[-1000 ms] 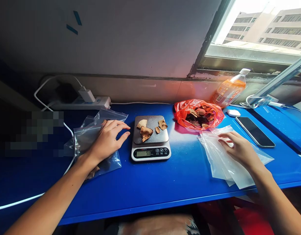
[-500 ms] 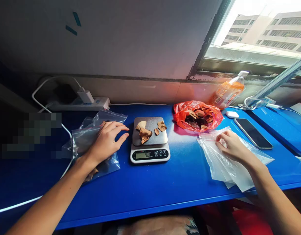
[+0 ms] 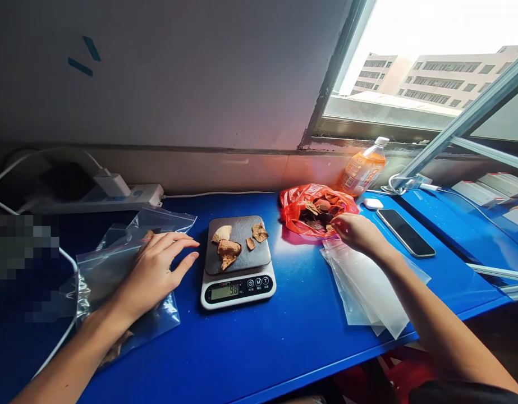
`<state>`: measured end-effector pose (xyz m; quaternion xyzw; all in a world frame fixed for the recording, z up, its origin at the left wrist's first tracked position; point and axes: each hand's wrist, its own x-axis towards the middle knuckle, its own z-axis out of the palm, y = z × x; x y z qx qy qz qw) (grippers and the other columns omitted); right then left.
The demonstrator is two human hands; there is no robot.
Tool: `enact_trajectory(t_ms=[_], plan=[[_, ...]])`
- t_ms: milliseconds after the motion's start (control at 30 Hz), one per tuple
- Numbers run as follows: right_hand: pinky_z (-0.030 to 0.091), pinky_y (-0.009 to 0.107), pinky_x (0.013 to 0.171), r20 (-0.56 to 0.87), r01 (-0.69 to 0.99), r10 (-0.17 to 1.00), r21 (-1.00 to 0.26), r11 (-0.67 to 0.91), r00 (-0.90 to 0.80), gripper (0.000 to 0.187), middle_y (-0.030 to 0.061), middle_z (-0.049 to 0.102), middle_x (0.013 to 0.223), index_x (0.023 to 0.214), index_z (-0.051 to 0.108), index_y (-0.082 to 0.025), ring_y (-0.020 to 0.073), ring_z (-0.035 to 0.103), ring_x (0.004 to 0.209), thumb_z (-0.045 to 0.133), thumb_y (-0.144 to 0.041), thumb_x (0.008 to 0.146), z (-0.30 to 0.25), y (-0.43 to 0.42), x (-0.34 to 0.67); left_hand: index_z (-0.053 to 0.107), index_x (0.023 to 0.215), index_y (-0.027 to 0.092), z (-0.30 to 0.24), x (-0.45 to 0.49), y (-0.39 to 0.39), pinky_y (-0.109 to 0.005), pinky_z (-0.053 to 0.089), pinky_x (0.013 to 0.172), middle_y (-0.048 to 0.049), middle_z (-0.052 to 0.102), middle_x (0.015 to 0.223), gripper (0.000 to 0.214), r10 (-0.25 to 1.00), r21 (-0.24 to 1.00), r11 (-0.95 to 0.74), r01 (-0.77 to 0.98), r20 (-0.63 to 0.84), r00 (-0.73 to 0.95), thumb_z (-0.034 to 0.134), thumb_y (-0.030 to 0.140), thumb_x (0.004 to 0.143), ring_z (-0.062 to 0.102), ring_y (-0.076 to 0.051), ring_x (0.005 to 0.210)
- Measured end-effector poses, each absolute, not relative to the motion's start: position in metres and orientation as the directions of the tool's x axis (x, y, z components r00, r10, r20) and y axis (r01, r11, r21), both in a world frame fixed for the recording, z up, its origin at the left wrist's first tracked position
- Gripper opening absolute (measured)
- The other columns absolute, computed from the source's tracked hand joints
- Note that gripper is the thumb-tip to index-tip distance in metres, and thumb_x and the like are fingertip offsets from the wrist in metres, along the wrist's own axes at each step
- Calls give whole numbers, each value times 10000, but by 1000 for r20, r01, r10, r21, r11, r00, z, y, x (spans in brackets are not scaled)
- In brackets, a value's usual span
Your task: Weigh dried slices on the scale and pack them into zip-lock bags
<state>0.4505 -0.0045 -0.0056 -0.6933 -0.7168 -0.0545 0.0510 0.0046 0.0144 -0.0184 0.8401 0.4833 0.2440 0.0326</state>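
Note:
My left hand (image 3: pixel 160 272) rests over clear zip bags (image 3: pixel 90 280) with brown dried pieces inside, its fingers stretched out. To its right stands a white kitchen scale (image 3: pixel 238 294) whose display appears to read 9.8. Several dried brown pieces (image 3: pixel 229 253) lie on its metal plate. At the right rim of a red plastic bag (image 3: pixel 290 203), full of dried pieces, my right hand (image 3: pixel 360 237) has its fingers pinched together. What they hold, if anything, is too small to make out. Flat empty zip bags (image 3: pixel 363 292) lie under my right wrist.
An orange drink bottle (image 3: pixel 362 168) stands behind the red bag. A phone (image 3: pixel 406 233) and a white earbud case (image 3: pixel 372 204) lie to the right. At the back left is a power strip (image 3: pixel 147 196) with a white cable. The blue table (image 3: pixel 250 353) ends at a front edge.
My right hand has gone from the flat zip bags to the red bag's rim. My left hand stays over the filled zip bags. The whole view has shifted to the right.

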Motion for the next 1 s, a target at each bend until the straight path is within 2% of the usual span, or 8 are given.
enact_trajectory(t_ms=[100, 200, 300, 400, 500, 633, 800, 1000], plan=[[366, 279, 569, -19, 990, 994, 96, -104, 107, 259, 93, 711, 867, 850, 671, -188, 219, 651, 751, 449, -314, 892, -10, 8, 443, 654, 972, 230, -18, 5, 15, -469, 409, 947, -65, 662, 1049, 282, 829, 291, -529, 797, 376, 413, 456, 419, 905, 582, -278, 1030], [359, 282, 570, 4, 975, 984, 135, -177, 178, 279, 109, 701, 925, 883, 649, -176, 239, 647, 806, 475, -394, 882, -15, 11, 446, 654, 970, 236, -20, 4, 16, -464, 419, 942, -60, 667, 1041, 270, 824, 284, -536, 795, 383, 418, 465, 415, 901, 589, -277, 1027], [379, 282, 617, 60, 988, 995, 129, -88, 80, 269, 133, 677, 983, 911, 609, -152, 248, 630, 871, 525, -402, 856, -22, 12, 453, 658, 959, 253, -19, 2, 16, -465, 436, 942, -45, 672, 1039, 256, 826, 294, -531, 795, 389, 408, 472, 414, 890, 600, -279, 1026], [386, 275, 654, 111, 998, 994, 68, 16, -23, 151, 127, 670, 936, 879, 572, -149, 223, 618, 843, 525, -285, 837, -30, 14, 457, 650, 975, 265, -7, 1, 15, -449, 458, 945, -26, 656, 1069, 240, 846, 323, -492, 808, 396, 357, 473, 404, 890, 592, -274, 1048], [368, 267, 630, 144, 997, 987, -30, 75, -70, 79, 92, 663, 837, 840, 536, -168, 190, 594, 744, 472, -154, 797, -34, 16, 460, 628, 995, 275, 18, 13, 11, -420, 454, 956, -15, 628, 1078, 218, 810, 323, -509, 798, 493, 317, 455, 372, 904, 578, -257, 1060], [335, 261, 576, 186, 990, 982, -134, 44, -19, 186, 76, 662, 800, 874, 523, -185, 187, 577, 689, 452, -88, 732, -31, 18, 461, 635, 993, 240, 54, 63, 10, -408, 434, 956, -26, 646, 1045, 200, 664, 197, -689, 698, 559, 497, 458, 306, 925, 576, -232, 1046], [351, 255, 578, 274, 970, 961, -243, 21, 48, 210, 66, 673, 775, 868, 552, -190, 182, 588, 670, 455, -78, 719, -29, 18, 460, 645, 1081, 212, 71, 162, 30, -367, 457, 882, -68, 640, 1114, 250, 436, 4, -888, 459, 321, 841, 465, 306, 933, 568, -221, 1030], [397, 257, 618, 291, 970, 956, -241, 45, 28, 153, 63, 683, 797, 806, 620, -185, 179, 597, 703, 495, -113, 754, -25, 13, 462, 650, 1101, 224, 56, 227, 80, -394, 430, 880, -121, 451, 1424, 254, 373, -222, -899, 376, 59, 926, 534, 193, 877, 409, -290, 1267]])
